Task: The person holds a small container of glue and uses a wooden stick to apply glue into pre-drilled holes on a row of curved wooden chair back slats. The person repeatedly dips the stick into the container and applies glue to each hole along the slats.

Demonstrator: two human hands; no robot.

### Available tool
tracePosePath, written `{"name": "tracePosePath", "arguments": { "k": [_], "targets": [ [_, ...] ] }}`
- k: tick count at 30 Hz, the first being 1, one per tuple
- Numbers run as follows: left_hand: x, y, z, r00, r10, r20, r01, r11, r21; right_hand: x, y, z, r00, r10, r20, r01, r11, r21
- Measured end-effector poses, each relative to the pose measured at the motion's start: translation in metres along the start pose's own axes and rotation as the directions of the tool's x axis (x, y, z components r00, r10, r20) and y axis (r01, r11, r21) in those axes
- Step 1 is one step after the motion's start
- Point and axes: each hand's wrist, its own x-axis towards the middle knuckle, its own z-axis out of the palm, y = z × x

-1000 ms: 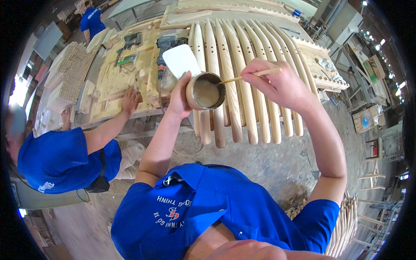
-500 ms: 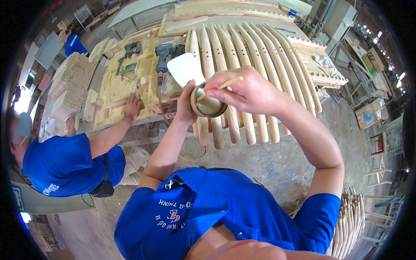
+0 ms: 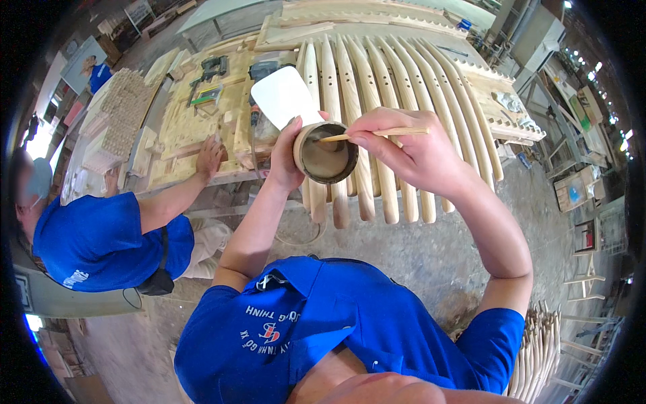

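Note:
My left hand (image 3: 286,160) is wrapped round a small round pot (image 3: 328,179) with a dark rim and a tan, pasty substance inside. A white, flat, round-cornered piece (image 3: 282,94) sticks out beyond that hand, beside the pot; how it is held is hidden. Between the thumb and fingers of my right hand (image 3: 418,149) is a thin wooden stick (image 3: 397,131). The stick lies nearly level, its tip down inside the pot near the substance. Below and beyond both hands, long curved wooden pieces (image 3: 369,101) with small dark holes lie side by side on a bench.
At left, a co-worker in a blue shirt (image 3: 101,236) rests a hand (image 3: 210,156) on a wooden workbench (image 3: 178,158). Power tools (image 3: 214,67) lie there, near stacked wooden blocks (image 3: 118,111). Notched wooden strips (image 3: 518,128) are at right; more slender pieces (image 3: 538,350) stand at lower right.
The stick has swung from a steep slant to nearly level, and my right hand has shifted right. More of the pot's inside shows. The white piece has moved slightly left.

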Motion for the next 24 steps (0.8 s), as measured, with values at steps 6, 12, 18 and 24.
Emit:
{"name": "tracePosePath", "arguments": {
  "k": [6, 12, 18, 24],
  "targets": [
    [-0.002, 0.002, 0.000, 1.000, 0.013, 0.006, -0.013, 1.000, -0.023, -0.002, 0.006, -0.003, 1.000, 0.005, -0.010, -0.006, 0.995, -0.098],
    [-0.001, -0.002, -0.001, 1.000, -0.007, -0.023, 0.007, 1.000, -0.011, -0.005, -0.003, 0.001, 0.998, -0.043, 0.052, 0.046, 0.998, -0.047],
    [-0.001, -0.008, -0.001, 0.999, 0.044, -0.027, -0.043, 0.998, 0.040, -0.013, -0.013, 0.004, 0.988, -0.037, 0.149, 0.032, 0.999, 0.037],
    [-0.001, -0.009, 0.008, 1.000, 0.007, -0.001, -0.007, 1.000, -0.015, -0.017, -0.016, 0.006, 0.995, -0.102, 0.022, 0.103, 0.992, -0.072]
  ]
}}
